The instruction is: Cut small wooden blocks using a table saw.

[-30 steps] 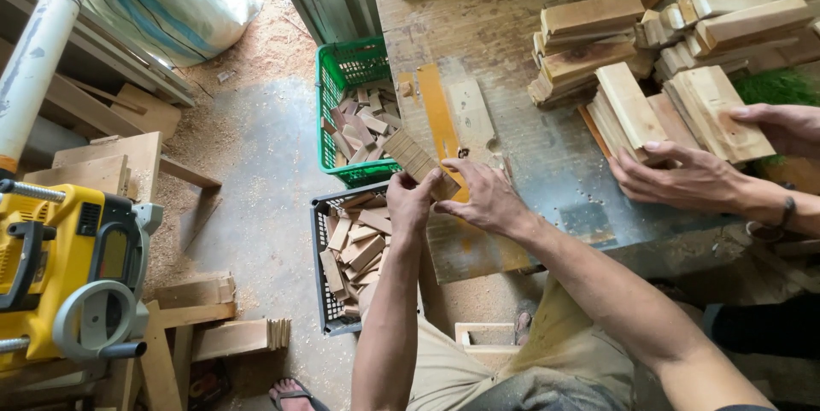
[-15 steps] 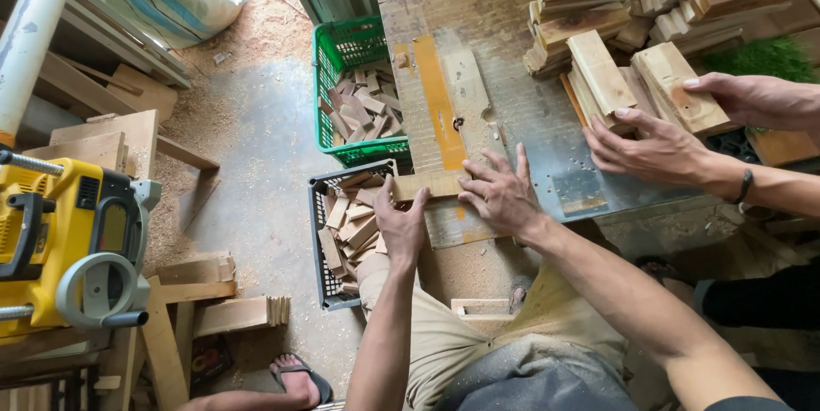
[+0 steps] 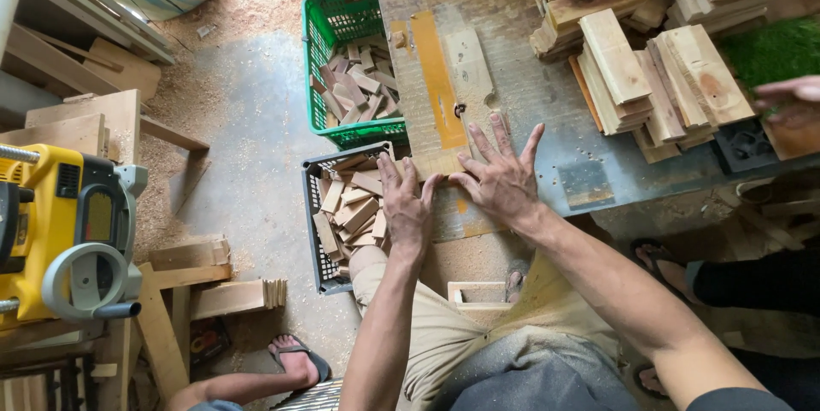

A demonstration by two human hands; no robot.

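Note:
A short pale wood offcut (image 3: 437, 161) lies at the near edge of the grey saw table (image 3: 547, 129), below its long orange insert (image 3: 434, 78). My left hand (image 3: 407, 210) reaches over a black crate (image 3: 318, 244) of wood scraps, and its fingertips press the offcut's left end. Spread flat on the table just right of the offcut is my right hand (image 3: 502, 179), with its thumb touching the piece. A flat wood block (image 3: 468, 67) rests beside the insert.
A green crate (image 3: 318, 52) of scraps stands left of the table. Stacks of cut boards (image 3: 649, 78) fill the table's right, with a co-worker's hand (image 3: 790, 95) beside them. A yellow planer (image 3: 60, 240) sits at left, and sandalled feet (image 3: 295, 358) on the floor.
My hands have drawn the offcut back toward the table's near edge. The co-worker's hands have pulled away from the board stacks to the right edge of view.

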